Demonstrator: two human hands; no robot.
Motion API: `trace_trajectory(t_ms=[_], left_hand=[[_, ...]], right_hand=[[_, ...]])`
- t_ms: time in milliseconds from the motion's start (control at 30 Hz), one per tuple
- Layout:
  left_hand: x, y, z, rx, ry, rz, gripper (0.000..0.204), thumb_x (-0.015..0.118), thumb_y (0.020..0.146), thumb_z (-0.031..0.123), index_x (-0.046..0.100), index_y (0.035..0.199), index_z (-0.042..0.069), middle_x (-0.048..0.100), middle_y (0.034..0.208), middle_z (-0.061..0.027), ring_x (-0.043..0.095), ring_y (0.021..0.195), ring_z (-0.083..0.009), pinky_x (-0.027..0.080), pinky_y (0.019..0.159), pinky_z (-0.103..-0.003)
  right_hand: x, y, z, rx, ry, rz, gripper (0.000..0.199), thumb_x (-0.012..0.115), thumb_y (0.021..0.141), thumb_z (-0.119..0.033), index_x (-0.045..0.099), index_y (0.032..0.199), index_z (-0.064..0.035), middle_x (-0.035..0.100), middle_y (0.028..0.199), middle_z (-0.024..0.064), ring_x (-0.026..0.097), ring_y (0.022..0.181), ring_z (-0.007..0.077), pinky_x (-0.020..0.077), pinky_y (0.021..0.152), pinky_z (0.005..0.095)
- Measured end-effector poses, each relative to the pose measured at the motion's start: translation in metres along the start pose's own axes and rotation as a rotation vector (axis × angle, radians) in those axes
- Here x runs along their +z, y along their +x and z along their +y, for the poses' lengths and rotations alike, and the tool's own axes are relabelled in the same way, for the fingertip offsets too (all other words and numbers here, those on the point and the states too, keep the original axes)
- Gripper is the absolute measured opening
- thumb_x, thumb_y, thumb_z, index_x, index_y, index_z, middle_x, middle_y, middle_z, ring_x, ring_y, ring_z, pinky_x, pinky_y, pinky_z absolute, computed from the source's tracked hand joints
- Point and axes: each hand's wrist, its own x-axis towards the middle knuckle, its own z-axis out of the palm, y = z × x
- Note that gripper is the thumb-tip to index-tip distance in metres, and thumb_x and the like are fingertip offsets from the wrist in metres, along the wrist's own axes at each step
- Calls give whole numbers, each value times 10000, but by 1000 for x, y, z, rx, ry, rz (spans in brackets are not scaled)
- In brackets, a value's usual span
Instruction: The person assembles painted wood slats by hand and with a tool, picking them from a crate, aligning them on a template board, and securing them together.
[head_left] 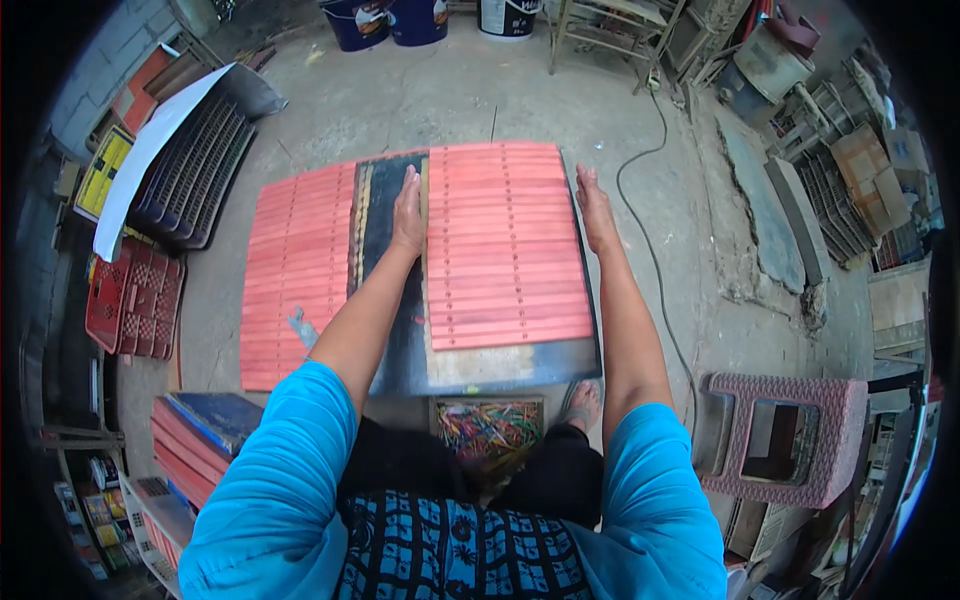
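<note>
Head view: both hands flat and open, gripping nothing. Left hand (pixel 408 212) and right hand (pixel 594 208) press either side of the right block of red sticks (pixel 505 245); left block (pixel 296 275), at 9 o'clock, looks squared already.

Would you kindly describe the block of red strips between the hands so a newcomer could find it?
On the concrete floor lies a dark rectangular board. The block of red slatted strips covers its right part, bracketed by the left hand and the right hand. Unlike the paler red sheet of strips to the left, it lies atop the board.
</note>
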Motion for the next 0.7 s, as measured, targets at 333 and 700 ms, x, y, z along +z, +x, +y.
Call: trace_trajectory(t_ms=[333,700], left_hand=[[20,52,0,-90,81,96,650,302,891,441,355,1232,-110,386,1294,-204,332,1231,-239,239,1009,-283],[9,54,-18,-78,-83,-36,679,279,910,435,104,1339,-62,156,1417,-139,196,1296,-192,150,1061,-286]], right_hand=[[12,57,-5,146,-82,-180,803,275,853,-596,201,1327,48,200,1400,162,195,1301,220,128,1060,295],[23,54,3,81,-61,-25,786,334,815,-636,482,1176,46,488,1192,194,463,1107,242,311,962,300]])
